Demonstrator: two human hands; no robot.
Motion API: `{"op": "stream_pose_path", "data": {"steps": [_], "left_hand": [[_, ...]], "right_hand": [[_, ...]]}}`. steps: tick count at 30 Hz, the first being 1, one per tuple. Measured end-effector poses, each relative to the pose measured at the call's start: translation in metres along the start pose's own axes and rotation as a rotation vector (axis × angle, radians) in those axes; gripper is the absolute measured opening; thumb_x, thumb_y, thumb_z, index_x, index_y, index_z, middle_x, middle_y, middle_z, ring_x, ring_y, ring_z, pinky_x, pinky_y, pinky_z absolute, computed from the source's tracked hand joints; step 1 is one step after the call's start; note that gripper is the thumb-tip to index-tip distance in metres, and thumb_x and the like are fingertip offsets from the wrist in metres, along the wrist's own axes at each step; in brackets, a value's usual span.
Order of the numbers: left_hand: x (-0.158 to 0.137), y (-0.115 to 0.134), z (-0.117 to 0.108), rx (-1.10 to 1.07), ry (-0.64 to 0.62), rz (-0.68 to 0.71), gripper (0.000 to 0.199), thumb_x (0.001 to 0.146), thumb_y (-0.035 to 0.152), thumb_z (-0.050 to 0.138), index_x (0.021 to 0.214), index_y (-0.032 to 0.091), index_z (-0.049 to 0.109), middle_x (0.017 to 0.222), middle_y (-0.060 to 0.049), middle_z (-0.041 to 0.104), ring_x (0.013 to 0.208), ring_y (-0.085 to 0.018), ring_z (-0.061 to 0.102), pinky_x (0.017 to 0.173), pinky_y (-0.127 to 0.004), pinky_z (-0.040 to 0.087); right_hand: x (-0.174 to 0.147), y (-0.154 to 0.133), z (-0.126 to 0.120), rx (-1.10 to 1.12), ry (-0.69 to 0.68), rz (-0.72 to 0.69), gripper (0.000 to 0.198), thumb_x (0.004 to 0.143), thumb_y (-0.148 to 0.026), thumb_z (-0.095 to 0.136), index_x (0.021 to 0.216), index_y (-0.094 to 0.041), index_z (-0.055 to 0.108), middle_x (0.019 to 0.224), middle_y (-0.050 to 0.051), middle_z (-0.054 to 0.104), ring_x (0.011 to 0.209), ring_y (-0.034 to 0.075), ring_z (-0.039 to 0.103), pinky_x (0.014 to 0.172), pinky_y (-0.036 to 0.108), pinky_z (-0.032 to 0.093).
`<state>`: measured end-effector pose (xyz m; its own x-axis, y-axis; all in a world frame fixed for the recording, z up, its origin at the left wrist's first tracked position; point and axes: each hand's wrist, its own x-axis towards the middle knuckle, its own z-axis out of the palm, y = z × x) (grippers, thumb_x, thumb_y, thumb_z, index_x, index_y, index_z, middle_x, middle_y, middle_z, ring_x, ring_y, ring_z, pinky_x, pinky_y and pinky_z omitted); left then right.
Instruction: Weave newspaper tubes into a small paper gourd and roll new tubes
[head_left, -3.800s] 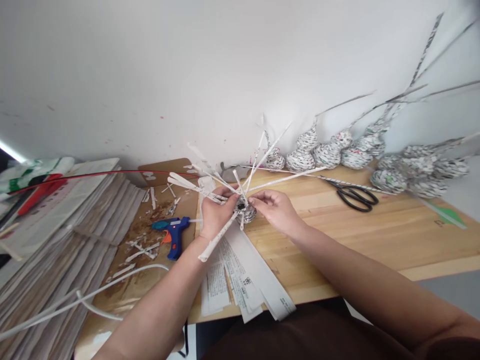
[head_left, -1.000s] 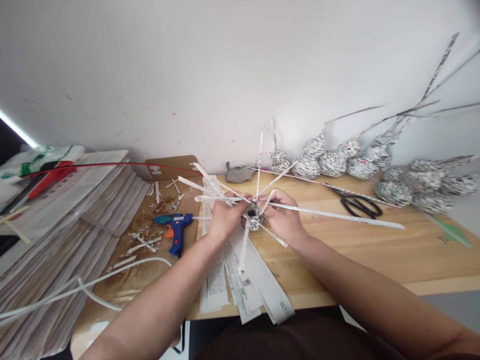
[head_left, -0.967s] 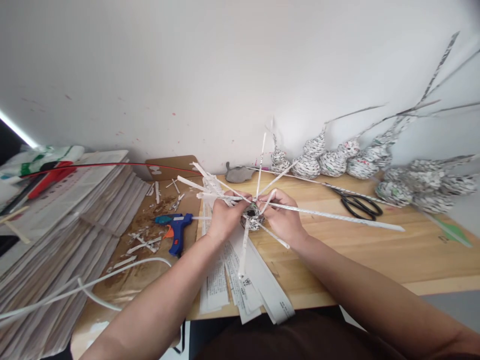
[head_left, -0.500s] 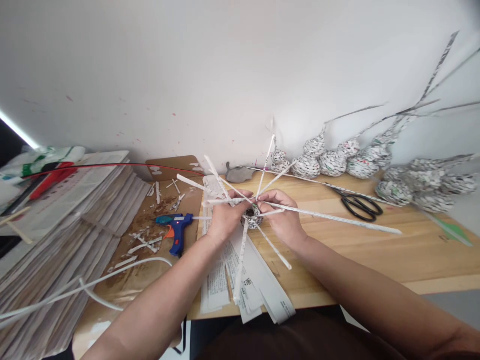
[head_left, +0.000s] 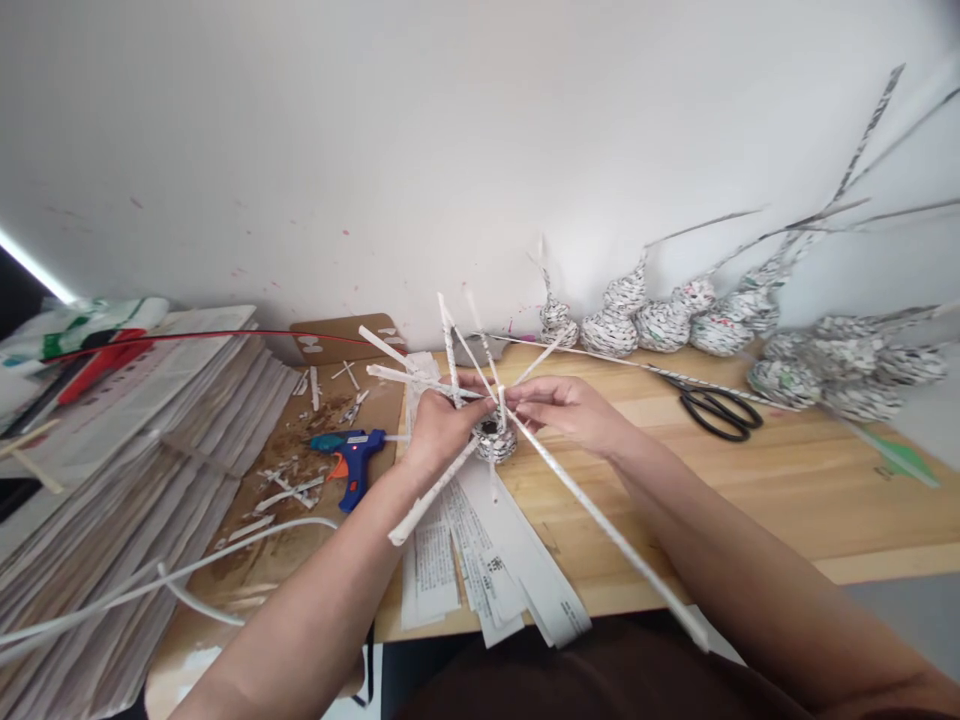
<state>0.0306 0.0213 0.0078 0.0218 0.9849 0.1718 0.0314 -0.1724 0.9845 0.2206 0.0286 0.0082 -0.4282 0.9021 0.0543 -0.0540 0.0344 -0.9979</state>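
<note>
The small woven paper piece (head_left: 501, 447) was between the two hands, above the upper end of the newspaper strips (head_left: 517, 560), its dark opening facing up. Pale paper rods stuck out from its rim in several directions. The long rod (head_left: 600, 516) ran from the piece's right side down past the table's near edge, while a thicker rod (head_left: 431, 494) slanted from its lower left in front of the left wrist.

At the piece's left side, the left hand (head_left: 446, 425) gripped it, thumb laid along the rim. At its right side, the right hand (head_left: 566, 408) had its fingers bent and their tips close to the rim; I could not tell whether they pinched a rod.

Left of the piece, the blue glue gun (head_left: 360, 468) lay on its side, with paper scraps (head_left: 289, 492) beyond it and a tall newspaper stack (head_left: 187, 450) farther out. To the piece's right, on the wooden tabletop (head_left: 750, 500), lay black-handled scissors (head_left: 686, 390). Behind and right of the piece, woven gourd shapes (head_left: 609, 333) lined the wall, and a heap of similar ones (head_left: 847, 365) lay farthest right.
</note>
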Motion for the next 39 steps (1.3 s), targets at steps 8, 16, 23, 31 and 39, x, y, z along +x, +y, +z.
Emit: {"op": "stream_pose_path", "data": {"steps": [8, 16, 23, 31, 39], "left_hand": [[-0.006, 0.01, 0.007, 0.118, 0.034, -0.025, 0.031, 0.059, 0.027, 0.081, 0.084, 0.013, 0.073, 0.074, -0.006, 0.074, 0.067, -0.02, 0.068, 0.067, -0.031, 0.053], [-0.004, 0.008, 0.003, 0.214, -0.09, -0.034, 0.013, 0.065, 0.025, 0.077, 0.073, 0.015, 0.076, 0.07, -0.005, 0.074, 0.066, -0.02, 0.068, 0.066, -0.03, 0.052], [-0.003, 0.007, 0.002, 0.199, -0.137, -0.075, 0.019, 0.062, 0.028, 0.079, 0.076, 0.015, 0.077, 0.069, -0.005, 0.074, 0.064, -0.02, 0.067, 0.062, -0.028, 0.05], [-0.006, 0.007, 0.003, 0.345, -0.14, 0.015, 0.012, 0.069, 0.024, 0.071, 0.078, 0.019, 0.077, 0.071, -0.002, 0.075, 0.067, -0.02, 0.068, 0.065, -0.028, 0.05], [-0.014, 0.018, 0.003, 0.557, -0.168, 0.177, 0.013, 0.076, 0.018, 0.063, 0.079, 0.022, 0.075, 0.078, -0.003, 0.074, 0.074, -0.021, 0.067, 0.071, -0.029, 0.048]], "right_hand": [[-0.004, 0.002, 0.01, -0.126, 0.153, 0.031, 0.032, 0.07, -0.045, 0.075, 0.071, -0.014, 0.067, 0.058, 0.001, 0.063, 0.048, 0.009, 0.054, 0.041, 0.019, 0.037], [-0.005, 0.002, 0.014, -0.274, 0.283, -0.112, 0.023, 0.071, -0.038, 0.073, 0.068, -0.017, 0.063, 0.063, 0.001, 0.065, 0.055, 0.013, 0.057, 0.052, 0.024, 0.044], [-0.004, 0.0, 0.015, -0.311, 0.286, -0.227, 0.02, 0.073, -0.038, 0.072, 0.071, -0.018, 0.069, 0.07, 0.002, 0.069, 0.065, 0.015, 0.061, 0.063, 0.028, 0.046], [-0.008, 0.006, 0.02, -0.335, 0.358, -0.261, 0.013, 0.074, -0.03, 0.071, 0.078, -0.018, 0.07, 0.075, 0.004, 0.072, 0.064, 0.016, 0.064, 0.059, 0.027, 0.049], [-0.016, 0.003, 0.029, -0.543, 0.409, -0.398, 0.014, 0.081, -0.031, 0.066, 0.087, -0.022, 0.075, 0.083, 0.006, 0.075, 0.07, 0.019, 0.067, 0.065, 0.031, 0.052]]}}
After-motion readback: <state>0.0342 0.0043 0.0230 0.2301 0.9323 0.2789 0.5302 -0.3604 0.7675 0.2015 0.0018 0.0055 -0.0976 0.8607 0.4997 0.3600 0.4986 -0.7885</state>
